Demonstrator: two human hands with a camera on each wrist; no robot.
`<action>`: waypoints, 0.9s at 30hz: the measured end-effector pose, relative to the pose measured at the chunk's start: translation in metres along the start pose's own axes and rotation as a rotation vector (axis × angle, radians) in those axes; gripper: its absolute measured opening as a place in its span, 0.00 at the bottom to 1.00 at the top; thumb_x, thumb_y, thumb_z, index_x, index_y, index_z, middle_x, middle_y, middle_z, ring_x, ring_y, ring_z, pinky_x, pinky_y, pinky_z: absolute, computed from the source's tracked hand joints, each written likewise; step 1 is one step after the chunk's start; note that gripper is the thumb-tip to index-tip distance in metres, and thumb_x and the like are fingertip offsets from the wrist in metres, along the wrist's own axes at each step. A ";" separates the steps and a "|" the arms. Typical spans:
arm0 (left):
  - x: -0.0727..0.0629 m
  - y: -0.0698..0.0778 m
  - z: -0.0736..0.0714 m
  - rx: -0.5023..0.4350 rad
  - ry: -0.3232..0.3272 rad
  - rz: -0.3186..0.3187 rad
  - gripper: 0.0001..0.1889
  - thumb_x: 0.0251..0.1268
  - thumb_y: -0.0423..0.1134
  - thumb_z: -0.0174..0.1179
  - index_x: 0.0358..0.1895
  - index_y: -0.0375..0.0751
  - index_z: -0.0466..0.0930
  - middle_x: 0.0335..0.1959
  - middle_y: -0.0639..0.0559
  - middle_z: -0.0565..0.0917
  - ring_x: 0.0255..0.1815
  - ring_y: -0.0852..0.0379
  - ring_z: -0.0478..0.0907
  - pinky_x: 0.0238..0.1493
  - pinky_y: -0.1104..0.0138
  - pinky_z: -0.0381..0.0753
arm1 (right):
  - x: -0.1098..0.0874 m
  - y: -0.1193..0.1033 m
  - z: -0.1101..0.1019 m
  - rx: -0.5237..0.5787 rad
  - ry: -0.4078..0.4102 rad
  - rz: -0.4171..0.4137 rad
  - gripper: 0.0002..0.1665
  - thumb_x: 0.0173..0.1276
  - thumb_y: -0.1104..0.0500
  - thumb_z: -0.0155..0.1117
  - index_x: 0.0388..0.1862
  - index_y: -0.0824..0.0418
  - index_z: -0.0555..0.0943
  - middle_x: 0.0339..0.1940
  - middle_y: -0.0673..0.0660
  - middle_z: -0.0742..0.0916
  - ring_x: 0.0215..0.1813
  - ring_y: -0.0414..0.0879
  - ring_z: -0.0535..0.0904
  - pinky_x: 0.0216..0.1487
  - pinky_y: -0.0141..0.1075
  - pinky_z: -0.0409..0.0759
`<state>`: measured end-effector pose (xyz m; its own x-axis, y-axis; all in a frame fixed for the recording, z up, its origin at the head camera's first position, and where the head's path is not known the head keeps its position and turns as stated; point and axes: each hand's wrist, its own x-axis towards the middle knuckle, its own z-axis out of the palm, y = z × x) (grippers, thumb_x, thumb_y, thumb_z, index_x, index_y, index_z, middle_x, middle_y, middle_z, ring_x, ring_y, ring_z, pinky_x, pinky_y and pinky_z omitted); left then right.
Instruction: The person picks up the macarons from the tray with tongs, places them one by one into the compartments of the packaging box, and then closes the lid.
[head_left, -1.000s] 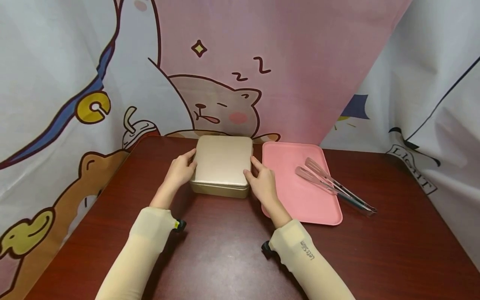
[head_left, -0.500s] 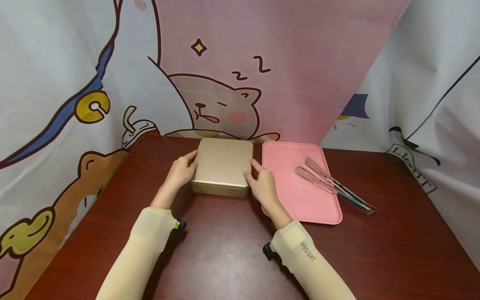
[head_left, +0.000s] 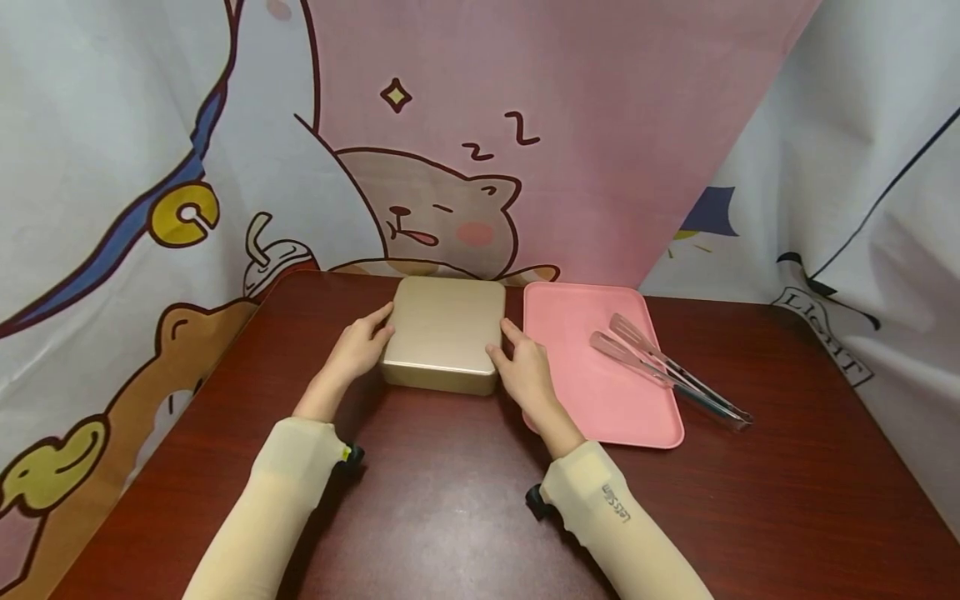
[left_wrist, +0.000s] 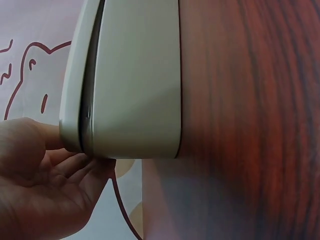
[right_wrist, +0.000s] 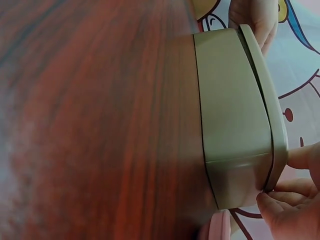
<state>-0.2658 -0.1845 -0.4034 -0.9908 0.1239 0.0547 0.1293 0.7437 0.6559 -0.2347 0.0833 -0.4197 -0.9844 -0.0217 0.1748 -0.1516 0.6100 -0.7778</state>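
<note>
A gold-beige square tin at the back middle of the table has its lid [head_left: 448,323] on its base [head_left: 438,381]. My left hand [head_left: 355,346] holds the lid's left side, with the thumb at the near part and the fingers farther back. On the right side, my right hand [head_left: 527,367] grips the lid in the same way. The left wrist view has a narrow dark gap between the lid [left_wrist: 74,95] and base [left_wrist: 137,75]. A thin seam shows in the right wrist view too, with fingertips of the right hand [right_wrist: 297,205] at the corner. The tin's inside is hidden.
Right of the tin lies a pink tray [head_left: 592,408]. Tongs [head_left: 686,385] with pinkish slotted heads rest across its right rim, handles reaching onto the dark red-brown table [head_left: 450,500]. A printed cartoon curtain [head_left: 585,167] hangs close behind.
The lid has come down, and its front edge now sits closer against the base. Both hands have stayed at its sides; my left forearm has shifted slightly left.
</note>
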 end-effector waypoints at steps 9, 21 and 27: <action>0.003 -0.007 0.004 0.004 0.005 0.002 0.27 0.79 0.41 0.49 0.77 0.44 0.61 0.74 0.37 0.67 0.75 0.37 0.65 0.73 0.44 0.64 | 0.004 0.001 -0.001 -0.028 -0.010 -0.017 0.33 0.73 0.56 0.62 0.73 0.68 0.68 0.74 0.62 0.73 0.76 0.56 0.67 0.77 0.48 0.63; 0.001 -0.010 0.000 0.002 0.012 0.020 0.27 0.78 0.40 0.51 0.76 0.44 0.63 0.73 0.38 0.68 0.74 0.38 0.66 0.72 0.43 0.65 | 0.006 0.000 -0.006 -0.132 -0.072 -0.052 0.33 0.74 0.53 0.62 0.72 0.66 0.70 0.74 0.61 0.74 0.74 0.57 0.70 0.74 0.49 0.68; 0.005 -0.018 0.000 -0.096 0.008 0.022 0.27 0.76 0.41 0.55 0.75 0.43 0.66 0.73 0.40 0.69 0.74 0.41 0.67 0.72 0.46 0.67 | 0.009 0.000 -0.011 -0.153 -0.100 -0.057 0.34 0.72 0.53 0.63 0.72 0.66 0.70 0.72 0.62 0.75 0.74 0.58 0.71 0.74 0.50 0.68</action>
<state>-0.2732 -0.1975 -0.4147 -0.9881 0.1340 0.0753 0.1466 0.6748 0.7233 -0.2423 0.0916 -0.4118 -0.9798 -0.1337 0.1485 -0.1990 0.7190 -0.6659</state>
